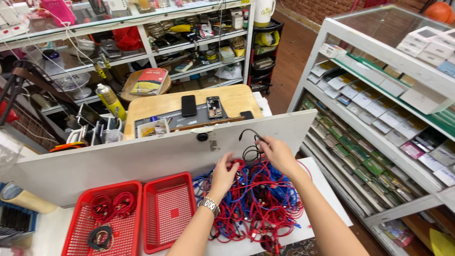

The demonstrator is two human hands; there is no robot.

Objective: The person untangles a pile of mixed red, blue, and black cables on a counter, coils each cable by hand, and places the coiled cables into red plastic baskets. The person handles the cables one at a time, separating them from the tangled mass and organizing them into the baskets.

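A tangled heap of red and blue cables [258, 199] lies on the white table. My left hand [222, 174], with a metal watch on the wrist, rests on the heap's left side, fingers in the cables. My right hand [277, 154] pinches a black cable [250, 144] and lifts it above the pile; its coiled part hangs between the two hands. Left of the heap stand two red baskets: the near one [168, 211] is bare, the far-left one [102, 220] holds coiled red cables and one black coil.
A white board [142, 159] stands upright behind the table. Beyond it a wooden desk [237, 100] carries phones and small tools. Shelves full of boxed goods [379, 104] line the right side, cluttered shelving the back. A blue box [16, 220] sits at far left.
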